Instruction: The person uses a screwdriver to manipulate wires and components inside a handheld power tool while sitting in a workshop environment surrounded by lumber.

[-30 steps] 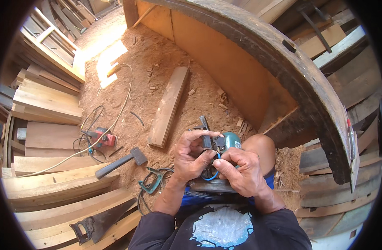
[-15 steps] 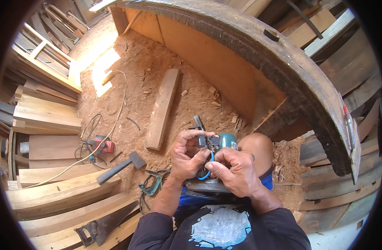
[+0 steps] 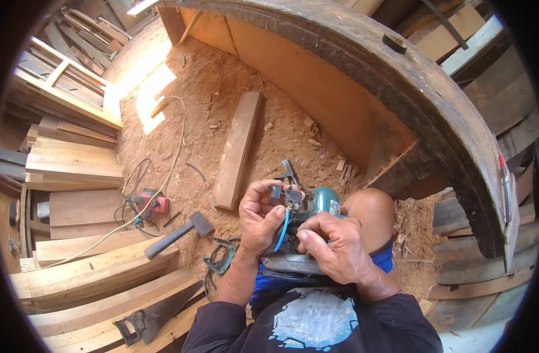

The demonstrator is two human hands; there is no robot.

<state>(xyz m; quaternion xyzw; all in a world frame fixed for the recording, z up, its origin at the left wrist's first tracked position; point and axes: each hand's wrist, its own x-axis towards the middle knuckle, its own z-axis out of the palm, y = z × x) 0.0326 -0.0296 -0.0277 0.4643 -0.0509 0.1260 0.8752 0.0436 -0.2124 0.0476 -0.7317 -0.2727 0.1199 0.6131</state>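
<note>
Between the thumb and fingers of my left hand [image 3: 260, 216] is a small black electrical switch [image 3: 292, 197] with metal terminals. A blue wire [image 3: 283, 230] runs from it downward past my thumb. Just right of the wire, my right hand [image 3: 335, 246] is closed, thumb against curled fingers; whatever it may pinch is hidden. Behind and below both hands a power tool with a green motor housing [image 3: 324, 202] and a round metal guard [image 3: 291, 263] rests at my lap. A loose green handle cover [image 3: 221, 259] lies left of my left forearm, beside black cable.
A hammer [image 3: 180, 235] and a handsaw [image 3: 154, 315] lie on stacked boards at left, near a red power tool [image 3: 153, 202] with a cord. A thick plank [image 3: 238, 152] lies on sawdust ahead. A large curved wooden piece [image 3: 419, 97] arches across the far right.
My right fingers have come off the blue wire, which was bent in a loop and now hangs straighter from the switch. The switch has turned, showing its terminals. The whole view shifted slightly.
</note>
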